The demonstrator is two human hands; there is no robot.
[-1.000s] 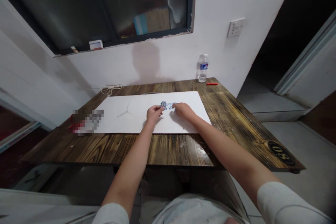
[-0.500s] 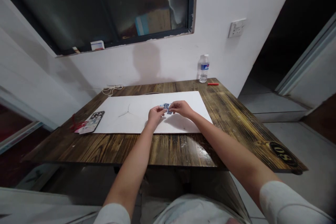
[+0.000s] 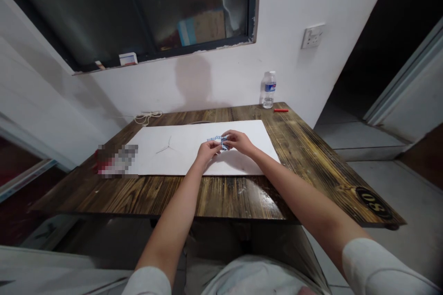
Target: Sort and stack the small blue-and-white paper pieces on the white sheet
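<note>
Between my two hands is a small blue-and-white patterned piece (image 3: 218,138), thin and flexible-looking; its exact kind is too small to make out. My left hand (image 3: 207,151) pinches its near left part with thumb and fingertips. From the right, my right hand (image 3: 239,142) grips the same piece, the fingers closed and partly covering it. Both hands are held just over the right half of a white board (image 3: 187,161). Thin dark strands (image 3: 168,146) joined at one point lie on the board's left half.
A blurred-out item (image 3: 121,161) lies at the board's left end. White cord (image 3: 148,116) is coiled at the back left of the wooden table (image 3: 145,196). A water bottle (image 3: 269,91) stands at the back right, near a red stick-shaped object (image 3: 281,110).
The hands have drawn closer together around the blue-and-white piece, my left hand shifting slightly right. More of the piece now spreads out behind the left fingertips.
</note>
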